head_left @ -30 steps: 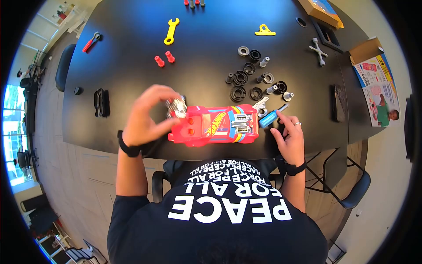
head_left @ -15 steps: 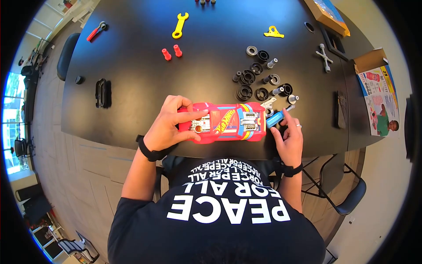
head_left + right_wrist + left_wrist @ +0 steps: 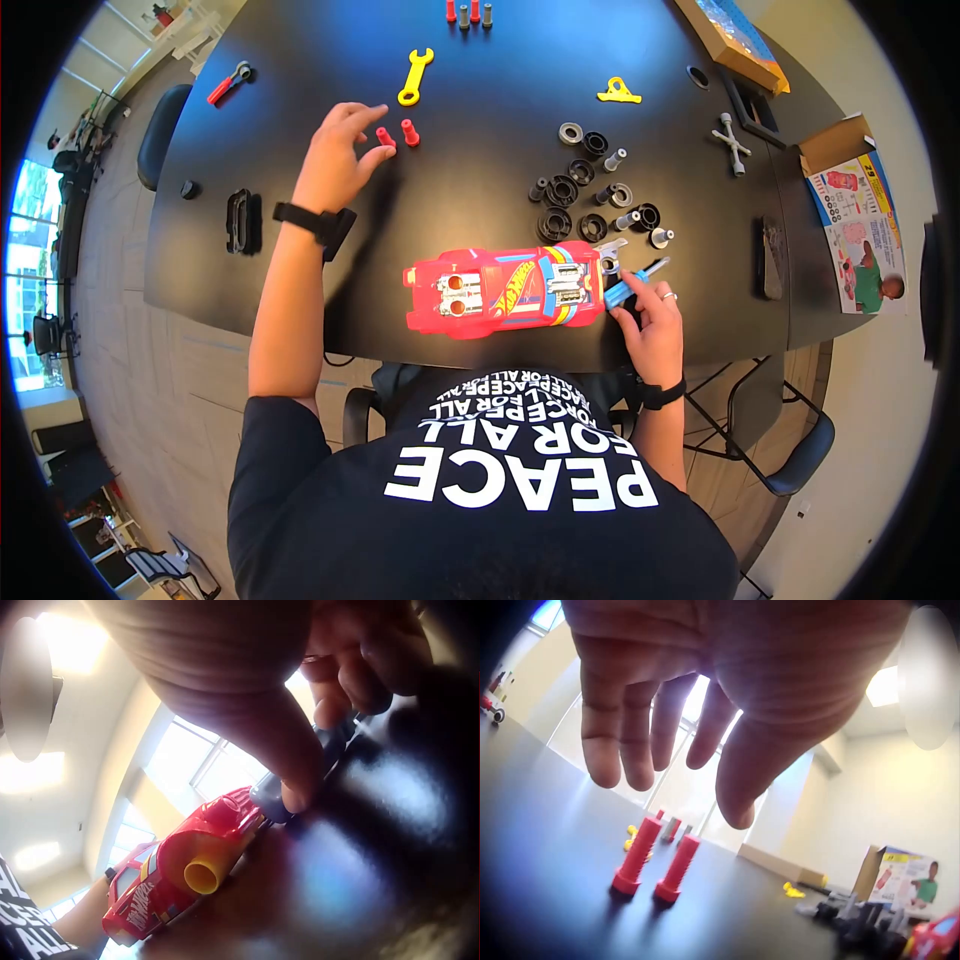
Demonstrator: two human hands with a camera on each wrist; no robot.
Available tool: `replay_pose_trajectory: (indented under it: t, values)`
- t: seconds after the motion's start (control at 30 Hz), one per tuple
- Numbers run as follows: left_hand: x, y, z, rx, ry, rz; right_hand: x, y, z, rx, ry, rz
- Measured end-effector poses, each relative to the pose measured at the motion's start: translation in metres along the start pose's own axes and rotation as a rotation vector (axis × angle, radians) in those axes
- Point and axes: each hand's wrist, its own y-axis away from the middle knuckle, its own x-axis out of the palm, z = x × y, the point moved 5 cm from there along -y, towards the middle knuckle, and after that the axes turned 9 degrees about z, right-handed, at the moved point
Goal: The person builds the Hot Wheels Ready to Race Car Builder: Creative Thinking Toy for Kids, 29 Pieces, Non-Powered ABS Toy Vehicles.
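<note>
My left hand (image 3: 338, 160) reaches over the table beside two upright red bolts (image 3: 410, 133), fingers spread and holding nothing. In the left wrist view the hand (image 3: 705, 697) hangs above the red bolts (image 3: 637, 855), apart from them. The red toy car (image 3: 500, 290) lies near the table's front edge, a silver engine piece (image 3: 460, 295) on its left part. At the car's right end my right hand (image 3: 655, 330) pinches the blue handle of a screwdriver (image 3: 618, 292). The right wrist view shows the thumb and fingers on that handle (image 3: 271, 799), next to the car (image 3: 214, 847).
Black and grey wheel parts (image 3: 560, 190) with grey bolts stand beyond the car. Farther out are a yellow wrench (image 3: 415, 77), a yellow bracket (image 3: 619, 92), a grey cross wrench (image 3: 732, 145), a red-handled tool (image 3: 228, 84), a black part (image 3: 238, 222) and a printed box (image 3: 860, 220).
My left hand placed the silver engine piece on the car, let go of it, and moved away up to the red bolts. The right hand stays by the car's end with the screwdriver.
</note>
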Motion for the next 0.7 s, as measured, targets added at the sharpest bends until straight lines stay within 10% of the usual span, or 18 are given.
replay_pose_trajectory:
  t: [0.2, 0.37, 0.7]
  values:
    - [0.028, -0.016, 0.041, -0.008, -0.247, 0.036, -0.003, 0.0, 0.002, -0.005, -0.002, -0.046]
    - [0.01, 0.026, 0.03, -0.247, 0.696, 0.026, -0.006, 0.003, -0.009, 0.076, -0.031, -0.041]
    - [0.019, 0.121, -0.064, -0.03, 0.94, 0.009, -0.039, 0.003, -0.004, -0.083, -0.154, -0.327]
